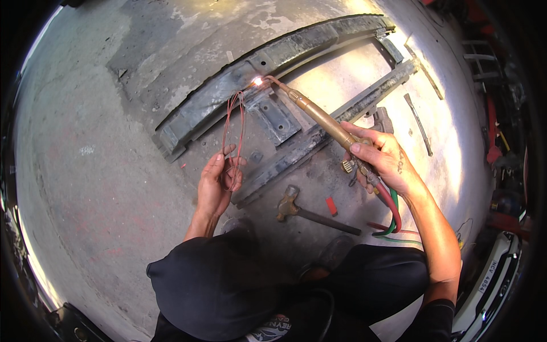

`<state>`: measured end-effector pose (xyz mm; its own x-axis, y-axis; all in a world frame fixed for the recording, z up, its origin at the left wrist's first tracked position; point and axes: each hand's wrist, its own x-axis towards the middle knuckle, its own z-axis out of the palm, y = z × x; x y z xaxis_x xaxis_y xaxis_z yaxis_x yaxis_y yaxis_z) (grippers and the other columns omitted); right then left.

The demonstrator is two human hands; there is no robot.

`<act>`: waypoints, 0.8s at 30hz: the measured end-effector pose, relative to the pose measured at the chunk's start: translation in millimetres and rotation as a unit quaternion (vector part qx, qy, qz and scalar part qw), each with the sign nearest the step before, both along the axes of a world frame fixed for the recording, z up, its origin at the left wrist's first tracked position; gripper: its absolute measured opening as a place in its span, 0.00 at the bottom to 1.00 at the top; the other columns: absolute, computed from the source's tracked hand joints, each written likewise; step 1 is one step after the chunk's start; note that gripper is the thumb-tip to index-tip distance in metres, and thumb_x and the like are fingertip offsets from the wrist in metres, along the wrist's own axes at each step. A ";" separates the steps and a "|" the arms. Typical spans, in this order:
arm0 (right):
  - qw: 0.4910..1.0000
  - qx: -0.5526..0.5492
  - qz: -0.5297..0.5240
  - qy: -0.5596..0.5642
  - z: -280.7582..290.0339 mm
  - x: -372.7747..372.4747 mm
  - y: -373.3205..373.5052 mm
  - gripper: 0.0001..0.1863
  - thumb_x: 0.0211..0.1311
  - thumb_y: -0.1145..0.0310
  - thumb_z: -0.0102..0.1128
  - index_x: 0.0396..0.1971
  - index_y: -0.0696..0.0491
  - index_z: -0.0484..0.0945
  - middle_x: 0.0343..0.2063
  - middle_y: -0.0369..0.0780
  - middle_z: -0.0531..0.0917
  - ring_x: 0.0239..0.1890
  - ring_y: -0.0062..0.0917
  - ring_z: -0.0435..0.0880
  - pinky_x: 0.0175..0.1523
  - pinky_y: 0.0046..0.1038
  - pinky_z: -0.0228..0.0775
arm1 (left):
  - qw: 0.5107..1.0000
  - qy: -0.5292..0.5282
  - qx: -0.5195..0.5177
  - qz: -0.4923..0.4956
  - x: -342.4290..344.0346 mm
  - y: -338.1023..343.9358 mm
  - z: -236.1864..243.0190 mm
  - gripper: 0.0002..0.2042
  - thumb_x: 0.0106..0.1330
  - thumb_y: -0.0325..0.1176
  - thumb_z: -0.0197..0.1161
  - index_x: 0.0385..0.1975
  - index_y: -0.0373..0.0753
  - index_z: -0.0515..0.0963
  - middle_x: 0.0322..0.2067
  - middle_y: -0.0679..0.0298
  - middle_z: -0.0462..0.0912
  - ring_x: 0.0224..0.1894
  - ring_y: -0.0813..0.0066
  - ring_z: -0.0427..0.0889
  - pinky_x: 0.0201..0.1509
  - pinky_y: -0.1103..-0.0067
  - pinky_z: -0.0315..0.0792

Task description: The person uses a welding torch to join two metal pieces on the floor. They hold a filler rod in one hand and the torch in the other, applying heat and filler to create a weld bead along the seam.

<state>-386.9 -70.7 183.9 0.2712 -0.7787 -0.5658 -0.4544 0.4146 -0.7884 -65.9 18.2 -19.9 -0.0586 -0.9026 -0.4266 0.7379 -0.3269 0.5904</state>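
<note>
My right hand (383, 158) is wrapped round a brass gas torch (322, 117), thumb on top of its body. Red and green hoses (394, 212) run from its rear end. At the torch's bent tip a bright glow (258, 81) meets the near side of a long, curved dark metal beam (199, 105). My left hand (214, 178) grips a looped length of thin copper-coloured wire (243, 122). The wire's upper end reaches up to the glow. Whether it touches the beam there cannot be made out for the brightness.
A straight metal bar (373, 96) lies nearer, joined to the beam by a flat bracket (277, 119). A hammer (319, 218) and a small red piece (331, 206) lie before my knees. A thin metal rod (419, 125) rests at right. A car's front (490, 279) stands lower right.
</note>
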 end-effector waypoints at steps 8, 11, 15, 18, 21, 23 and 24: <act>1.000 -0.001 0.000 0.003 2.1 1.7 0.1 0.29 0.74 0.69 0.57 0.74 0.57 0.70 0.34 0.40 0.86 0.20 0.20 0.82 0.23 0.24 0.74 | 1.000 0.001 -0.006 -0.001 0.4 0.9 -2.4 0.21 0.86 0.38 0.43 0.68 0.31 0.67 0.44 0.50 0.85 0.29 0.73 0.81 0.27 0.79 0.72; 1.000 0.000 -0.005 -0.002 0.6 1.1 0.1 0.29 0.74 0.69 0.57 0.73 0.57 0.69 0.34 0.40 0.86 0.20 0.20 0.82 0.23 0.24 0.74 | 1.000 -0.006 -0.004 -0.003 0.4 1.1 -2.8 0.22 0.86 0.40 0.44 0.69 0.31 0.66 0.44 0.50 0.84 0.29 0.72 0.80 0.26 0.79 0.72; 1.000 0.003 -0.002 -0.026 -5.2 -4.2 -1.1 0.31 0.74 0.66 0.62 0.73 0.58 0.70 0.35 0.40 0.84 0.20 0.21 0.84 0.21 0.25 0.76 | 1.000 -0.011 0.001 -0.001 -0.3 1.1 -2.2 0.22 0.86 0.41 0.45 0.69 0.31 0.66 0.44 0.49 0.83 0.29 0.72 0.79 0.25 0.79 0.71; 1.000 0.004 -0.006 -0.021 -4.2 -3.2 -0.8 0.30 0.74 0.67 0.60 0.73 0.58 0.70 0.34 0.41 0.84 0.20 0.21 0.83 0.22 0.25 0.75 | 1.000 -0.001 -0.004 0.000 0.6 1.6 -2.5 0.21 0.86 0.39 0.43 0.69 0.31 0.67 0.44 0.50 0.85 0.29 0.73 0.81 0.27 0.79 0.72; 1.000 0.005 -0.008 -0.007 1.0 0.9 0.0 0.29 0.74 0.70 0.56 0.74 0.57 0.69 0.34 0.41 0.86 0.20 0.20 0.82 0.24 0.24 0.74 | 1.000 0.000 -0.004 -0.003 0.9 1.6 -3.5 0.21 0.86 0.39 0.43 0.69 0.31 0.67 0.44 0.50 0.85 0.28 0.73 0.81 0.27 0.79 0.72; 1.000 0.003 -0.003 -0.006 0.6 0.3 -0.2 0.30 0.73 0.70 0.56 0.74 0.57 0.69 0.34 0.41 0.86 0.20 0.21 0.82 0.24 0.24 0.74 | 1.000 0.001 -0.004 -0.002 1.2 2.0 -4.0 0.21 0.86 0.39 0.43 0.69 0.31 0.67 0.44 0.50 0.85 0.28 0.73 0.81 0.27 0.79 0.72; 1.000 0.002 -0.002 -0.004 0.7 0.6 0.0 0.30 0.73 0.70 0.56 0.74 0.57 0.69 0.34 0.41 0.86 0.20 0.21 0.82 0.24 0.24 0.74 | 1.000 0.001 -0.004 -0.002 1.4 2.2 -4.1 0.21 0.86 0.39 0.43 0.69 0.31 0.67 0.44 0.50 0.85 0.28 0.73 0.80 0.27 0.79 0.72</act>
<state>-386.3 -70.7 184.6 0.2730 -0.7769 -0.5673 -0.4463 0.4202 -0.7901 -64.5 20.4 -24.0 -0.0636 -0.9057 -0.4190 0.7378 -0.3254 0.5914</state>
